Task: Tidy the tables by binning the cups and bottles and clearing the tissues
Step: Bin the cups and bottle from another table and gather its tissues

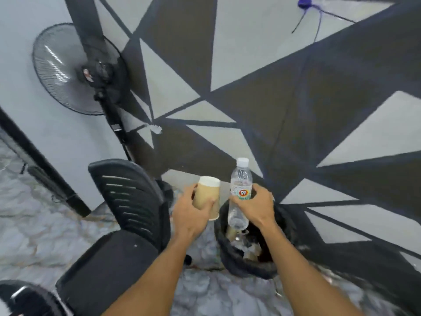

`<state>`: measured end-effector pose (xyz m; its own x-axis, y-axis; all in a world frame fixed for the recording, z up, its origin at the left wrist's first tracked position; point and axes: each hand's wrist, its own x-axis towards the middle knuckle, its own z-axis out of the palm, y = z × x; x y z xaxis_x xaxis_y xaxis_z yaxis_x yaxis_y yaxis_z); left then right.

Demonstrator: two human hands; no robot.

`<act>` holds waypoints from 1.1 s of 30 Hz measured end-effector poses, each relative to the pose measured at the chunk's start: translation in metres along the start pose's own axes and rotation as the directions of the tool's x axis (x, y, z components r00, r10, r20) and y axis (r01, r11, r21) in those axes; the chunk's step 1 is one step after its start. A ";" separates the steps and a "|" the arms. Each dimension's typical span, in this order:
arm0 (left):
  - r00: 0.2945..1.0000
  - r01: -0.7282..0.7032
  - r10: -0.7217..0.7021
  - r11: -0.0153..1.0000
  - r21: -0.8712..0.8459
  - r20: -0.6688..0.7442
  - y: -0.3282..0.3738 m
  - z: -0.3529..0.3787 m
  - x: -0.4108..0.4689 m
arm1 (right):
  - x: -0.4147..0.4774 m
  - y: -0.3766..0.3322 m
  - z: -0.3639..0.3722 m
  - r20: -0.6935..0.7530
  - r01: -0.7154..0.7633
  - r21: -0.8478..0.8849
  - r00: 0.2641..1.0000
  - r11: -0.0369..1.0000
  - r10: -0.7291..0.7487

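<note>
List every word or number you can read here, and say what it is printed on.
"01": in a red circle on the bottle label.
Green print below it: blurred, partly behind the right hand, unreadable.
Cup: no print shows.
Fan hub badge: too blurred.

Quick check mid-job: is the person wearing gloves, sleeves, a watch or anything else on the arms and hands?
No. The left hand and right hand are bare, without gloves. The left forearm and right forearm are bare to the frame's edge: no sleeve, watch or band shows. The picture is too blurred to rule out a thin ring.
</note>
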<state>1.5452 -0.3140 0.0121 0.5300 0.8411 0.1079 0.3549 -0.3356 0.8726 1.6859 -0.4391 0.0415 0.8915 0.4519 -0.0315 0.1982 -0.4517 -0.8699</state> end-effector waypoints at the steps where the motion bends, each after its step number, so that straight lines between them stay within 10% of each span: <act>1: 0.999 -0.006 0.005 1.000 0.010 0.033 0.004 0.017 0.002 | 0.005 0.012 -0.015 -0.035 -0.033 -0.005 0.999 0.999 0.033; 21: 0.816 0.290 -0.375 0.924 0.250 0.440 -0.110 0.294 0.098 | 0.168 0.262 -0.002 -0.053 -0.563 -0.019 0.826 0.827 0.561; 33: 0.697 0.437 -0.577 0.813 0.385 0.426 -0.263 0.459 0.094 | 0.228 0.470 0.081 -0.007 -0.700 -0.050 0.713 0.712 0.701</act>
<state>1.8551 -0.3409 -0.4261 0.4930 0.5991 -0.6310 0.8165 -0.0680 0.5734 1.9493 -0.4862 -0.4148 0.7774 0.0003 -0.6290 -0.4629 -0.6769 -0.5724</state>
